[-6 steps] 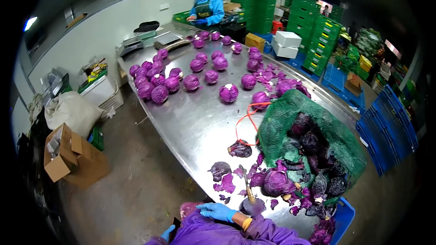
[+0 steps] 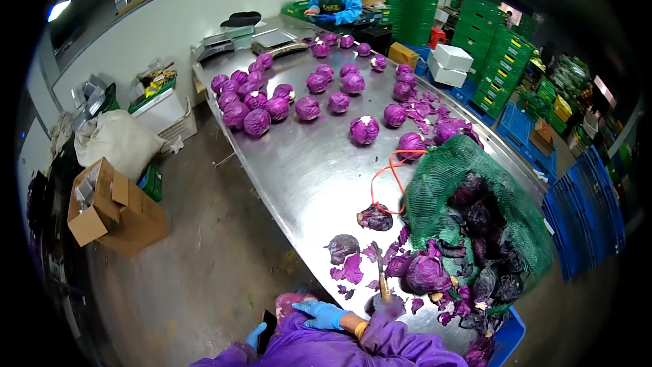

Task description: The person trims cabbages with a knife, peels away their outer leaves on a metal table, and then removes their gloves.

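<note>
At the left hand [image 2: 256, 336], the dark object [image 2: 268, 325] shows more.

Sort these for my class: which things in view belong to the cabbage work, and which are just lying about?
Likely part of the work:
- red cabbages
- loose leaves
- green net bag
- apparent knife
- metal table

Seemingly just lying about:
- open cardboard box
- pale sack
- white boxes
- blue pallets

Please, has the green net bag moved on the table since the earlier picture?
No. Against the steel table, the green net bag shows no visible shift in any direction; the whole view has shifted.
</note>
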`<state>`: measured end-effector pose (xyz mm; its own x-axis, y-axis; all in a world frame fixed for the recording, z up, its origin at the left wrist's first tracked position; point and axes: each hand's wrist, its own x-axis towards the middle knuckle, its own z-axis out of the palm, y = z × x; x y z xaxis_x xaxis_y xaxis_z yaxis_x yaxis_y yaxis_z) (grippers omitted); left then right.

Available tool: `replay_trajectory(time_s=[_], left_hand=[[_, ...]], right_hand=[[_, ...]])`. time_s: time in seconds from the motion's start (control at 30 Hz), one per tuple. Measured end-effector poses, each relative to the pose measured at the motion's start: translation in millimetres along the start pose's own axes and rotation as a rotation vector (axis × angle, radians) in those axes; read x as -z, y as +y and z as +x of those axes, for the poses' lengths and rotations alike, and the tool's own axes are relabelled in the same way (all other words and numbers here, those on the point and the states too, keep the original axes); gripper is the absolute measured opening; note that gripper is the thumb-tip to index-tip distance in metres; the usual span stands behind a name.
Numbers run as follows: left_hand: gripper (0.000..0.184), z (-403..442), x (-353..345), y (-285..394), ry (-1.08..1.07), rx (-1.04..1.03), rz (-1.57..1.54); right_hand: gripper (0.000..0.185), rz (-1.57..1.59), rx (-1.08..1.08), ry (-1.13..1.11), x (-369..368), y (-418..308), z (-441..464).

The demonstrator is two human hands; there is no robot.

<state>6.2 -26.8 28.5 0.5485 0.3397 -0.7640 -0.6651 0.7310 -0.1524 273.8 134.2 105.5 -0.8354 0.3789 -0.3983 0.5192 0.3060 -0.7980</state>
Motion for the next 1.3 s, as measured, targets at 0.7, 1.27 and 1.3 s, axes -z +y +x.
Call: replay_trajectory(time_s=[0.7,1.27,1.3], left_hand=[[0.052,32,-20,42,0.207,-0.298,0.277],[0.054,-37,6,25,-0.198,-0.09,0.196],[0.052,-42,-20,17,0.184,-0.296,0.321]], right_hand=[[0.03,0.901,-0.318,0.087,7,-3,-29],[0.04,0.977,-0.03,-0.168,-19,-35,33],[0.041,1.022,0.102,-0.299,1,-54,29]])
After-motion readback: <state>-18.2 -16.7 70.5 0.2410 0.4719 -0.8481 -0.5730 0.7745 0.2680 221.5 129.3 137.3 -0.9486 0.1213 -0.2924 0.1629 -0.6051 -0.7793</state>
